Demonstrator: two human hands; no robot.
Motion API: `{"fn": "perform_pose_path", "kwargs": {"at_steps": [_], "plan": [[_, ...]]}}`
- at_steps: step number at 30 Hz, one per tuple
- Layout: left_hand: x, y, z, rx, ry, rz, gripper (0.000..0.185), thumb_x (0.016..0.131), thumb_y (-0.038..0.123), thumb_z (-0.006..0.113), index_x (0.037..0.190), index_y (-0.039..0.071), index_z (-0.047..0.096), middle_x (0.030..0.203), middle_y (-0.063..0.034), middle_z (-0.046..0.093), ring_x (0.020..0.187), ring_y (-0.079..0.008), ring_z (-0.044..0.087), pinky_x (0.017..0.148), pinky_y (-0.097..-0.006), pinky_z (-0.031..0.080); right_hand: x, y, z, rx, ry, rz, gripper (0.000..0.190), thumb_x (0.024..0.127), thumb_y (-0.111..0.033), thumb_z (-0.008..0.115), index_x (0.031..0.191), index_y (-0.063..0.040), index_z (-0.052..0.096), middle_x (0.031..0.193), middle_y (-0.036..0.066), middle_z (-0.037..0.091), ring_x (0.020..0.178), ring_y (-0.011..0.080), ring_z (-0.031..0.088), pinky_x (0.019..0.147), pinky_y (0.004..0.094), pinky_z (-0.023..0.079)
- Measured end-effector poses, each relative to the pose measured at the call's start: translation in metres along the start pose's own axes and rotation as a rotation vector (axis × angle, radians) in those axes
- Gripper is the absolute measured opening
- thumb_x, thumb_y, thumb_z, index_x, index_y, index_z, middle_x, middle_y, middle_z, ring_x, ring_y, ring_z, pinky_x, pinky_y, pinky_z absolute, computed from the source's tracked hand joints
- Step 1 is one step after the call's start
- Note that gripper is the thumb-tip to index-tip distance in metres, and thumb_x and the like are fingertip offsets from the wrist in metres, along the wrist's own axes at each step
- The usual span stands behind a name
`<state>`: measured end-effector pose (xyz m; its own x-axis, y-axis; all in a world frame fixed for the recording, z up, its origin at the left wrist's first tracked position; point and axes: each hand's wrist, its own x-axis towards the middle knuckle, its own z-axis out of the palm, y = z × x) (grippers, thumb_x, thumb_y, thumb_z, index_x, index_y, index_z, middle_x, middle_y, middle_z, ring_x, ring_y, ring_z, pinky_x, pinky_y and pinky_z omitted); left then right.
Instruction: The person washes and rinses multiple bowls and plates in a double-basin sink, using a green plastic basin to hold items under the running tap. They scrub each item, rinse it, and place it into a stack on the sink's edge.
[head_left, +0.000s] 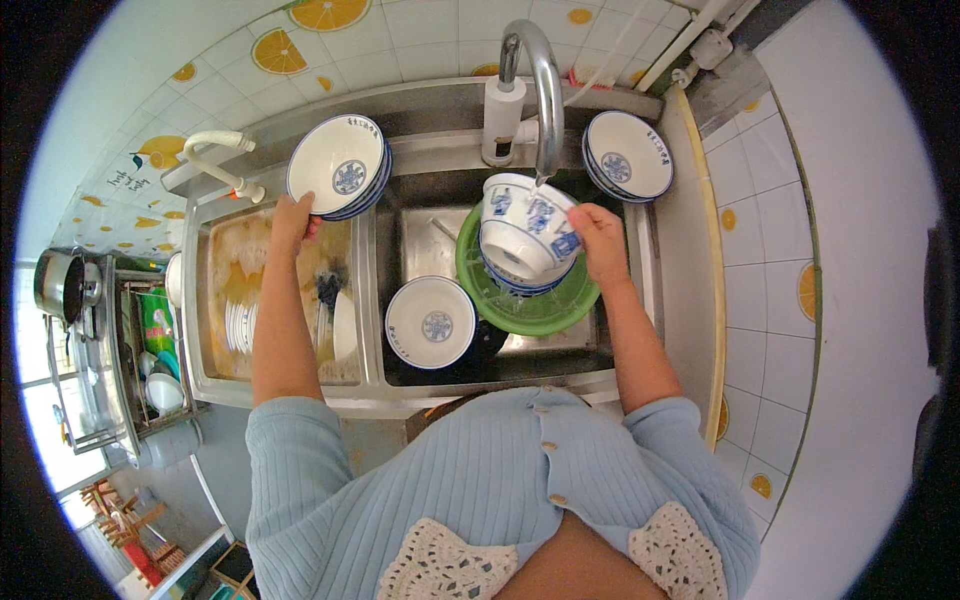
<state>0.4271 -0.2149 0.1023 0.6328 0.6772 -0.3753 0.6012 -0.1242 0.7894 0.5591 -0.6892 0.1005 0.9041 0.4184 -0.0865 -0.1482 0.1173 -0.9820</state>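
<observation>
My right hand (600, 238) grips the rim of a white porcelain bowl with blue figures (529, 217), tilted under the chrome faucet (551, 97). Water runs down onto its outer side. Beneath it sits a green plastic basin (495, 319), with another blue-and-white bowl (525, 285) partly hidden inside. At the back left, the fingers of my left hand (296, 217) are on the near-left rim of a stack of white bowls with blue bases (337, 165). Whether they grip one bowl or the stack is unclear. A further bowl (431, 322) rests at the right basin's left side.
Plates (240, 328) stand in cloudy, sudsy water in the left basin (217, 367). More stacked bowls (628, 156) sit on the back right ledge. A white filter (501, 120) is on the faucet, and a beige swivel tap (217, 142) rises at left. A tiled wall borders the right.
</observation>
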Motion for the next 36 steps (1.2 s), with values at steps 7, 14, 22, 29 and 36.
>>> {"fn": "perform_pose_path", "kwargs": {"at_steps": [7, 14, 22, 29, 36], "plan": [[-0.106, 0.065, 0.052, 0.215, 0.374, 0.466, 0.049, 0.096, 0.040, 0.046, 0.122, 0.000, 0.052, 0.078, -0.0081, 0.063, 0.073, -0.0204, 0.060, 0.074, -0.0327, 0.049, 0.001, -0.019, -0.034, 0.384, 0.167, 0.056, 0.013, 0.088, -0.016, 0.062, 0.092, -0.004, 0.065, 0.085, 0.003, 0.066, 0.074, 0.0116, 0.061, 0.067, 0.0256, 0.050], [-0.148, 0.034, 0.199, -1.109, -0.472, -0.105, 0.049, 0.102, 0.040, 0.030, 0.130, 0.002, 0.046, 0.124, -0.0136, 0.057, 0.111, -0.0225, 0.057, 0.097, -0.0390, 0.043, 0.058, -0.018, 0.027, 0.699, -0.239, 0.431, 0.026, 0.093, -0.020, 0.058, 0.107, 0.002, 0.061, 0.101, 0.011, 0.067, 0.089, 0.0187, 0.065, 0.081, 0.0330, 0.055], [-0.140, 0.053, 0.235, -1.357, -0.350, -0.342, 0.037, 0.103, 0.026, 0.030, 0.120, 0.001, 0.050, 0.120, -0.0135, 0.058, 0.109, -0.0252, 0.058, 0.096, -0.0411, 0.046, 0.048, 0.049, -0.002, 1.018, 0.175, 0.461, 0.022, 0.096, -0.013, 0.050, 0.109, 0.003, 0.058, 0.108, 0.016, 0.065, 0.099, 0.0247, 0.064, 0.086, 0.0387, 0.054], [-0.148, 0.082, 0.263, -1.350, -0.602, -0.342, 0.037, 0.104, 0.028, 0.029, 0.117, 0.003, 0.052, 0.118, -0.0128, 0.059, 0.107, -0.0225, 0.058, 0.094, -0.0383, 0.048, 0.019, 0.049, -0.037, 1.049, 0.370, 0.311, 0.027, 0.099, -0.017, 0.043, 0.113, 0.001, 0.057, 0.117, 0.016, 0.062, 0.108, 0.0275, 0.060, 0.096, 0.0420, 0.048], [-0.131, 0.063, 0.255, -1.279, -0.669, -0.225, 0.046, 0.101, 0.039, 0.033, 0.127, 0.005, 0.050, 0.124, -0.0111, 0.058, 0.111, -0.0249, 0.057, 0.098, -0.0402, 0.045, 0.007, 0.013, 0.000, 0.755, 0.151, 0.141, 0.039, 0.094, -0.031, 0.057, 0.118, 0.000, 0.057, 0.113, 0.010, 0.063, 0.101, 0.0208, 0.061, 0.090, 0.0358, 0.049]]}}
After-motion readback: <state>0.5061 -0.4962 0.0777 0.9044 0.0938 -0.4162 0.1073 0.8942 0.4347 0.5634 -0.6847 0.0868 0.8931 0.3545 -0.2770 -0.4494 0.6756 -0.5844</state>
